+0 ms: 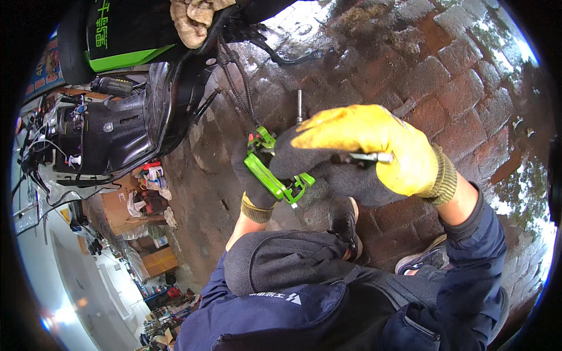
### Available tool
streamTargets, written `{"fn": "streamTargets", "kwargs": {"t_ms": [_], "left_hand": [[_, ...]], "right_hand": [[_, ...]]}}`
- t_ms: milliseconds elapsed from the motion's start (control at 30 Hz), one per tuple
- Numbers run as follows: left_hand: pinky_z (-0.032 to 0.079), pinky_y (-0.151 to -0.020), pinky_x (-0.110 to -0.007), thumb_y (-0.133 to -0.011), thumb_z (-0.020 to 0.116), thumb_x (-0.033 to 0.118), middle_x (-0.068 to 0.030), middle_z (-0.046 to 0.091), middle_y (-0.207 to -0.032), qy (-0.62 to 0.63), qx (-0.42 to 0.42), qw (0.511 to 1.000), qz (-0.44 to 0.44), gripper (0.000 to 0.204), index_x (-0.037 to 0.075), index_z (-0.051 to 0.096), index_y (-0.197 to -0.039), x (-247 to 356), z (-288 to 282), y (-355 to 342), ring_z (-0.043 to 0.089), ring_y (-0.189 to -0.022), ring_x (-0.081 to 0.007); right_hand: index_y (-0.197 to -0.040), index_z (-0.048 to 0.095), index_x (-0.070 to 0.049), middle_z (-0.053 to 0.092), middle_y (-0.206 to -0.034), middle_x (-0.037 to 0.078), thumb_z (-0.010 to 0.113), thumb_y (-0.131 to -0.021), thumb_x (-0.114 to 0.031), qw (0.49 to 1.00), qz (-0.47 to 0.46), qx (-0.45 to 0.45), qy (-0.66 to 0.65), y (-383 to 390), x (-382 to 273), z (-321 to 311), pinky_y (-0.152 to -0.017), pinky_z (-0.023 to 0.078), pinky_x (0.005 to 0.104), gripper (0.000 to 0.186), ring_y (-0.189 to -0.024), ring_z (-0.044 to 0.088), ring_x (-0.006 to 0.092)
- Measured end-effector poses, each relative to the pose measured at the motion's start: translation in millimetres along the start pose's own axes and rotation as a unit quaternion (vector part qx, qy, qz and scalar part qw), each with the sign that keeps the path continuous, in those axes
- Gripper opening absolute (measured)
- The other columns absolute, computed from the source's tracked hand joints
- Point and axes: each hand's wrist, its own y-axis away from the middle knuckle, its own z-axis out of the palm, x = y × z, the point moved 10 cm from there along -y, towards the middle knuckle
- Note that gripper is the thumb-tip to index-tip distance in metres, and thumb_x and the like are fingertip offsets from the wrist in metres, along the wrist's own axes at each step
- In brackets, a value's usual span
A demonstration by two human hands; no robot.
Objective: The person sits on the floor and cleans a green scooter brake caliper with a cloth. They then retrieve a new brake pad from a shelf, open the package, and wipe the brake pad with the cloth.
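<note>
My left hand (253, 186), in a dark-palmed glove with a yellow cuff, grips a bright green brake caliper (266, 175). Black coil-wrapped hoses run up from the caliper to the scooter. Just right of it is my right hand (374, 140), in a yellow glove with a dark palm, closed around a metal wrench (374, 157). A metal rod (300, 105) sticks out beyond its fingertips; whether it belongs to the same wrench is hidden by the glove. Dark glove fingers overlap between the two hands and cover part of the caliper.
A black and green scooter (126, 128) with exposed bodywork lies across the upper left. A beige cloth (193, 20) rests on it. Wet brick paving (421, 111) spreads right. Cardboard boxes (159, 261) and clutter line the left. My shoes (344, 225) are close below my hands.
</note>
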Motion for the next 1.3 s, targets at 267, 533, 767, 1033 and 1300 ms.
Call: {"fn": "streamTargets", "kwargs": {"t_ms": [267, 533, 767, 1033, 1300], "left_hand": [[0.051, -0.109, -0.047, -0.093, 0.056, 0.073, -0.0144, 0.068, -0.133, -0.060, 0.018, 0.995, -0.078, 0.079, 0.007, 0.064, -0.136, -32.1, -42.0, -8.9, 0.066, -0.120, -0.0314], [0.052, -0.108, -0.048, -0.093, 0.054, 0.073, -0.0145, 0.068, -0.131, 0.043, -0.011, 0.985, -0.166, 0.080, 0.008, 0.063, -0.137, -47.1, -18.6, -10.0, 0.067, -0.118, -0.0320], [0.053, -0.107, -0.049, -0.093, 0.052, 0.073, -0.0147, 0.069, -0.129, 0.043, -0.004, 0.984, -0.173, 0.081, 0.008, 0.063, -0.139, -46.3, -7.8, -14.0, 0.068, -0.116, -0.0326], [0.054, -0.106, -0.050, -0.093, 0.050, 0.074, -0.0149, 0.069, -0.126, 0.060, 0.069, 0.985, -0.148, 0.082, 0.008, 0.062, -0.140, -37.1, -12.3, -12.5, 0.068, -0.114, -0.0332], [0.059, -0.096, -0.054, -0.088, 0.054, 0.071, -0.0153, 0.073, -0.108, 0.084, 0.124, 0.979, -0.142, 0.076, 0.010, 0.065, -0.133, -31.7, -28.4, -7.7, 0.072, -0.100, -0.0348]], "right_hand": [[-0.132, 0.067, -0.002, 0.071, -0.129, 0.018, 0.070, -0.091, -0.011, 0.982, 0.029, 0.030, -0.184, 5.2, 18.7, -9.2, -0.104, 0.053, 0.0436, 0.042, -0.119, 0.069, 0.0357], [-0.126, 0.071, 0.000, 0.074, -0.126, 0.019, 0.078, -0.091, -0.023, 0.998, 0.044, 0.015, -0.037, 5.7, 24.3, -1.4, -0.101, 0.055, 0.0466, 0.042, -0.118, 0.070, 0.0387], [-0.134, 0.066, -0.008, 0.070, -0.131, 0.013, 0.063, -0.089, 0.000, 0.998, 0.018, 0.004, -0.065, -6.3, 16.4, 4.7, -0.104, 0.054, 0.0428, 0.045, -0.123, 0.065, 0.0343], [-0.128, 0.070, -0.008, 0.073, -0.125, 0.014, 0.075, -0.091, -0.019, 0.995, -0.010, 0.068, -0.068, 0.8, 23.4, -5.6, -0.098, 0.056, 0.0400, 0.039, -0.116, 0.070, 0.0323], [-0.140, 0.062, -0.001, 0.071, -0.131, 0.014, 0.054, -0.108, -0.022, 0.946, 0.185, 0.231, -0.131, 46.5, 44.5, -123.2, -0.099, 0.056, 0.0382, 0.038, -0.122, 0.068, 0.0242]]}}
